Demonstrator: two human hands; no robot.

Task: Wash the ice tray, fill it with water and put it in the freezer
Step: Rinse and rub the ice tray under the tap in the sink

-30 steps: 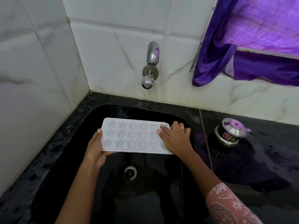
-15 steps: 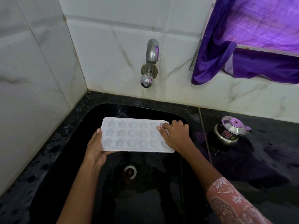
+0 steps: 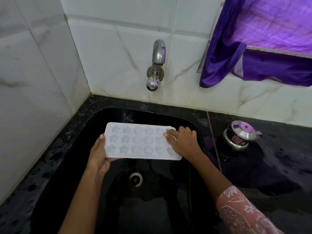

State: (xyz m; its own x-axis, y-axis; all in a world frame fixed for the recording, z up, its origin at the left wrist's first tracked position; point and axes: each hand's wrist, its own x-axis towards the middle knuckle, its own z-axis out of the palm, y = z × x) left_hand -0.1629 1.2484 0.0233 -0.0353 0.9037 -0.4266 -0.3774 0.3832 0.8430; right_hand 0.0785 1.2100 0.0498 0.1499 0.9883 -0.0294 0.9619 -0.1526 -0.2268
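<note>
- A white ice tray (image 3: pixel 138 141) with star and flower moulds is held level over a black sink (image 3: pixel 152 115).
- Its left end is gripped by the left hand (image 3: pixel 99 154).
- Its right end is pressed by the right hand (image 3: pixel 184 141), fingers spread flat.
- A steel tap (image 3: pixel 156 65) is mounted above; a small steel pot (image 3: pixel 239 137) is seen at right.

A home kitchen: a black stone sink (image 3: pixel 108 115) set in a black counter, marble-look wall tiles (image 3: pixel 118 48), a wall tap (image 3: pixel 156 65), a steel pot (image 3: pixel 239 137)
</note>
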